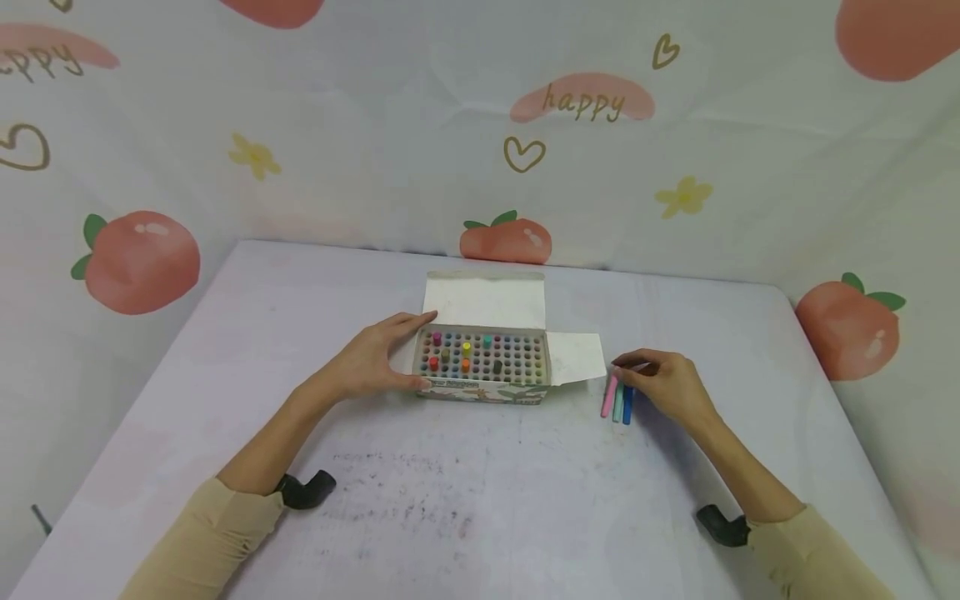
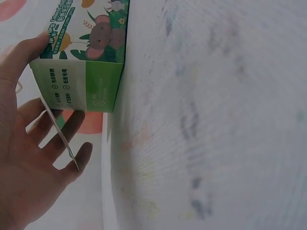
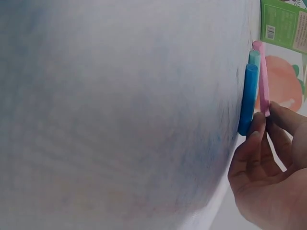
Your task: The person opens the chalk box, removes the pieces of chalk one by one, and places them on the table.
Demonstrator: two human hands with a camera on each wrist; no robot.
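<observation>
A chalk box (image 1: 480, 390) stands at mid-table with its lid (image 1: 485, 302) folded back. Several coloured chalk sticks rise from its grid of holes. My left hand (image 1: 367, 358) grips the box's left end, thumb at the front corner and fingers toward the back; in the left wrist view a thin side flap (image 2: 60, 132) passes between the fingers. To the right of the box, my right hand (image 1: 667, 383) pinches the far end of a pink chalk stick (image 3: 262, 79). Beside it lie a light green chalk stick (image 1: 618, 406) and a blue chalk stick (image 3: 248, 98).
Another side flap (image 1: 576, 357) sticks out from the box's right end, close to the right hand. Coloured chalk smudges (image 1: 405, 492) mark the white tabletop (image 1: 540, 517) in front. A fruit-printed cloth (image 1: 390, 158) hangs behind the table and along its sides.
</observation>
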